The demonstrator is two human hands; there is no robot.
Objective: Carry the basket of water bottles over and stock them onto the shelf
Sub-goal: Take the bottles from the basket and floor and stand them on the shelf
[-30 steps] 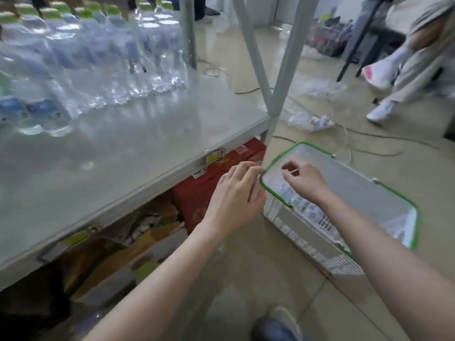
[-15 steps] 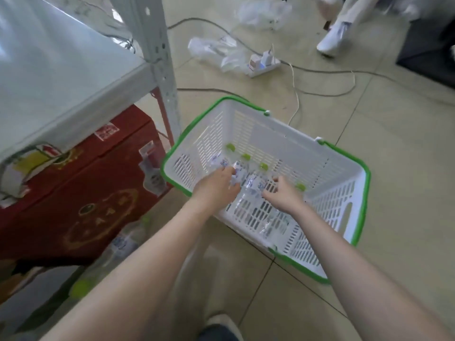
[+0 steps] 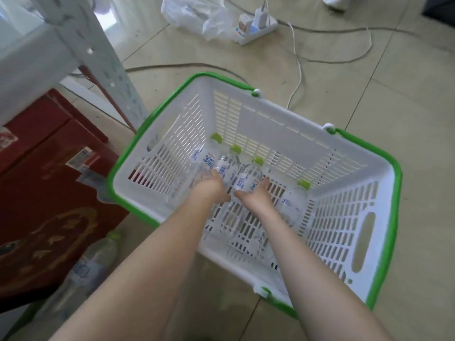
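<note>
Inside basket (image 3: 251,119), four green-capped bottles (image 3: 293,205).

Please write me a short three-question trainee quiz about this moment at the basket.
1. How many green-capped water bottles lie in the basket?
2. True or false: the basket stands on the shelf.
3. Which bottle do the hands not touch: A the leftmost, B the rightmost?

Key
1. Four: leftmost bottle, two middle ones, rightmost bottle.
2. False; it stands on the floor, beside the shelf post.
3. B. The left hand and right hand reach the others.
</note>
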